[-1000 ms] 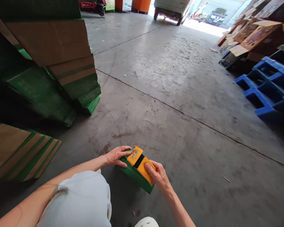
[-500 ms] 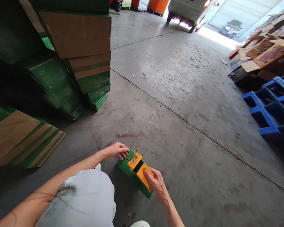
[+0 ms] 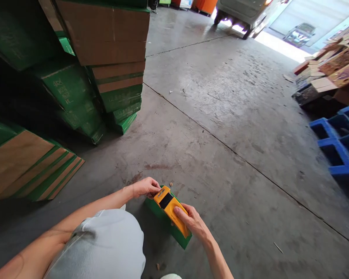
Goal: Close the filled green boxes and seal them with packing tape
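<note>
My right hand (image 3: 191, 219) grips a flat yellow case (image 3: 176, 214) with a dark band across it, thumb on its top face. The yellow case lies slanted over a narrow green box (image 3: 184, 239) low in front of me, which it partly covers. At the upper end of the case, my left hand (image 3: 148, 188) is closed with its fingertips pinched together beside the case and the box's corner. What those fingertips hold, if anything, is too small to make out. My knee in pale grey cloth (image 3: 104, 244) is close to the left of the box.
Stacked green and brown cartons (image 3: 113, 46) rise at left, with more cartons (image 3: 31, 166) lower down. Blue plastic pallets (image 3: 336, 149) and cardboard boxes (image 3: 322, 84) stand at right. A van (image 3: 240, 13) is at the back. The concrete floor (image 3: 221, 116) has a long seam.
The yellow case has tilted and shifted slightly up-left over the green box, carried by my right hand. My left fingers have closed into a pinch near its upper end. The view has swung slightly left.
</note>
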Tool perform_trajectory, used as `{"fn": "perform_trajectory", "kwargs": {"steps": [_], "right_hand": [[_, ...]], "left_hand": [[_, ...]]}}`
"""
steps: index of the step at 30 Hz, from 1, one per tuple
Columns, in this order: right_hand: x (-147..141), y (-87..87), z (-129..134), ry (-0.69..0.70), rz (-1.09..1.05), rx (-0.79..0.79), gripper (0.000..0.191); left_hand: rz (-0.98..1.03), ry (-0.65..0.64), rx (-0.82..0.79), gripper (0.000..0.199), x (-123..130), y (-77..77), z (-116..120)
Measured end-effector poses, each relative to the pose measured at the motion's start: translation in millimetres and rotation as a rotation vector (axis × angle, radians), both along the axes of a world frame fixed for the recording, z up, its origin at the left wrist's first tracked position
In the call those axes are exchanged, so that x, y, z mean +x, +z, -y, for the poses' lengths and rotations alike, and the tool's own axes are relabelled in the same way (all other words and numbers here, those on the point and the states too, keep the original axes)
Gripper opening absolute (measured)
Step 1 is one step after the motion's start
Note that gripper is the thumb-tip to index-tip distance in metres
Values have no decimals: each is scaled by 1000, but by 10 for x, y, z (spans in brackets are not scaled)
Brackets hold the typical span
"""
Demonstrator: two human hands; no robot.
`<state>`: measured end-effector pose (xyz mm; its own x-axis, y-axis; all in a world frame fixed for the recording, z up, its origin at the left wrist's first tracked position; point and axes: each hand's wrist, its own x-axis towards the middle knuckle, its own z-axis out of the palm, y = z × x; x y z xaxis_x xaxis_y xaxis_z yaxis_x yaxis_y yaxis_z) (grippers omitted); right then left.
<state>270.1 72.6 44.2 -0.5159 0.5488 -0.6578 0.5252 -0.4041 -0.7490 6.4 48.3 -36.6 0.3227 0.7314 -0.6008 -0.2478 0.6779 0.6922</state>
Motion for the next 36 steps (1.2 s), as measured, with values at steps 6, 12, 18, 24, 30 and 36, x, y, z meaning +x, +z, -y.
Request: {"fn": "perform_trajectory", "kwargs": {"steps": [6, 12, 18, 24, 30, 36], "right_hand": [[-116, 74, 20, -25, 43, 2, 55], [145, 129, 24, 48, 142, 71, 59], [455, 112, 121, 74, 225, 149, 61], [399, 66, 116, 117, 272, 244, 63], [330, 38, 88, 203, 382, 303, 61], [314, 37, 75, 213, 428, 288, 61]], "left_hand": [[-86, 83, 125, 56, 72, -143, -25], [-231, 203, 163, 53, -245, -292, -61], [-308, 270, 143, 52, -575, -491, 20], [-366, 269, 162, 52, -511, -648, 41], [-467, 252, 167, 51, -484, -875, 101], [-601, 175, 166, 42, -141, -1136, 170]]}}
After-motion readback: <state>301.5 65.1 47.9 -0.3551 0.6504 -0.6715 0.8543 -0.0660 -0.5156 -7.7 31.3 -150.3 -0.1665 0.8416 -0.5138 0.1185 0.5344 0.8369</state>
